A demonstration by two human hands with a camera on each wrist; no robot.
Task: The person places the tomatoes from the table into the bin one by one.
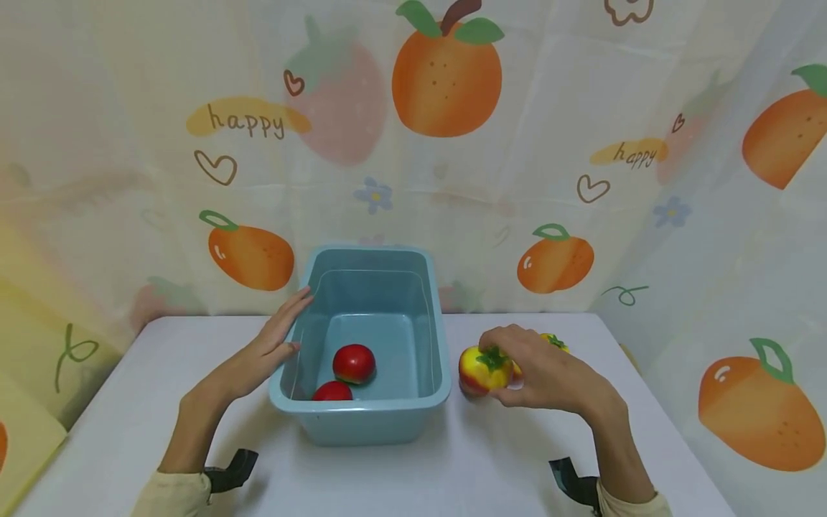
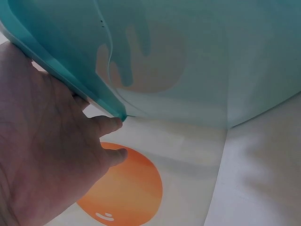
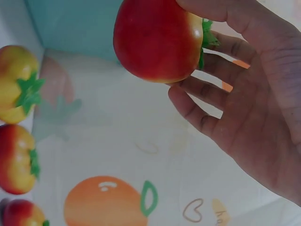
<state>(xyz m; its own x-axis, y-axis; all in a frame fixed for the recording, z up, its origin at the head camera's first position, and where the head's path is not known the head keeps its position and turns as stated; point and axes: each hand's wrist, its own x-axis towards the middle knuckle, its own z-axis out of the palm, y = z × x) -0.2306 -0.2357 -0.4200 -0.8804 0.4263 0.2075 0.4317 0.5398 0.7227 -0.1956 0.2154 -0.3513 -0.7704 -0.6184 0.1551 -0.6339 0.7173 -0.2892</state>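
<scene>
My right hand [image 1: 549, 370] pinches a red-and-yellow toy fruit [image 3: 155, 42] by its sides, near its green leafy top, just right of the blue bin [image 1: 349, 422]. In the right wrist view its red underside faces the camera, thumb on one side and fingertips on the other. My left hand [image 1: 261, 355] rests against the bin's left rim with its fingers extended. Inside the bin lie two red fruits, one [image 1: 354, 362] on the floor and another [image 1: 332, 391] partly hidden by the front wall.
Several more toy fruits stand in a row in the right wrist view, such as a yellow one [image 3: 18, 84] and a red-and-yellow one [image 3: 16, 157]. From the head view, my right hand mostly hides them. A fruit-printed curtain [image 1: 452, 187] hangs behind the white table [image 1: 504, 474].
</scene>
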